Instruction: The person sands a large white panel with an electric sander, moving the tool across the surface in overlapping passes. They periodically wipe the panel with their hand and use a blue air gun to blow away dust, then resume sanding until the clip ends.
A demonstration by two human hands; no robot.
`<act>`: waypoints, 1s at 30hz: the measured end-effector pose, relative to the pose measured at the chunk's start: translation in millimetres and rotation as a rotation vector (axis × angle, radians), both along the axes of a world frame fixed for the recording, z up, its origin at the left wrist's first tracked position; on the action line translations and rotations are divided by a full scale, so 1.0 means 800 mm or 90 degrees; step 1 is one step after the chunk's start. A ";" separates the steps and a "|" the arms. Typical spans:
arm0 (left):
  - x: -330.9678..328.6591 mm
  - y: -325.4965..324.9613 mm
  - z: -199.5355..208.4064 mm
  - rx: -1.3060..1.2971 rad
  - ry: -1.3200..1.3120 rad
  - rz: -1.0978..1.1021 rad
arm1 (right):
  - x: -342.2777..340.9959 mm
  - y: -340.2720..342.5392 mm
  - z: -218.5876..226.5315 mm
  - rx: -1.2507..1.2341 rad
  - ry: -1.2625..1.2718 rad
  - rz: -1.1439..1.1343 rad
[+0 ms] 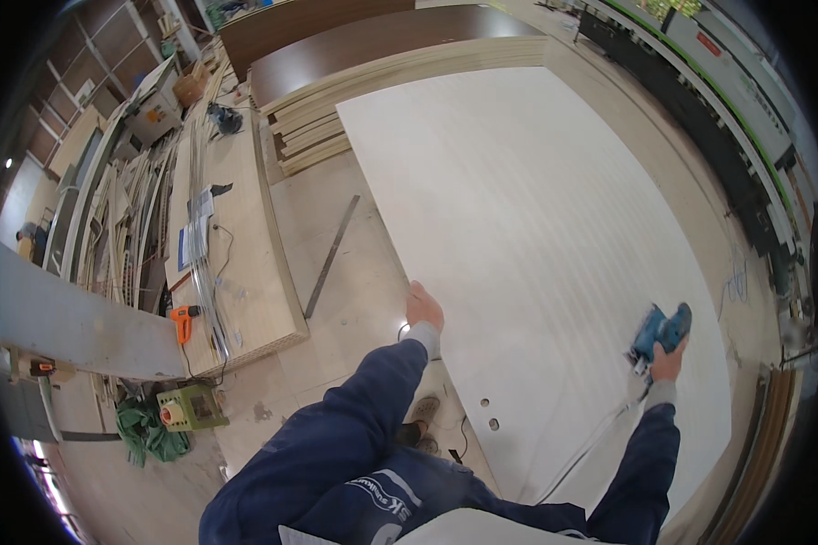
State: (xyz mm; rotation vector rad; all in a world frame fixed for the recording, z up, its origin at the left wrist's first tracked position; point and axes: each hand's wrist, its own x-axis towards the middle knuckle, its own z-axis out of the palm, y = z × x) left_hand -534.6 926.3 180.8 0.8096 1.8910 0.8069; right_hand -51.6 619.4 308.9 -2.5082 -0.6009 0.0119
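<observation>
A large white panel (518, 200) lies in front of me and reaches to the right, with two small holes near its lower left edge. My right hand (669, 361) is closed around a blue power sander (661, 331), which rests on the right part of the panel. A cord (595, 440) trails from it over the panel toward my body. At the panel's left edge is my left hand (424, 307), its fingers curled and no object visible in them. Whether it touches the edge I cannot tell.
Brown-topped stacked boards (382, 54) stand beyond the panel. On the left, a pale board stack (245, 227) bears an orange heat gun (184, 318). A dark strip (333, 256) lies on the floor, with a green machine (192, 408) at lower left. A long machine (691, 109) lines the far right.
</observation>
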 end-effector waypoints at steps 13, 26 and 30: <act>-0.017 0.006 0.020 -0.036 -0.027 -0.042 | -0.325 0.414 0.038 0.028 0.076 0.351; -0.088 0.020 -0.091 0.106 -0.131 -0.354 | -0.551 0.267 0.079 -0.046 0.169 0.383; -0.279 0.045 -0.216 0.295 0.031 -0.901 | -0.632 0.240 0.081 -0.025 0.217 0.320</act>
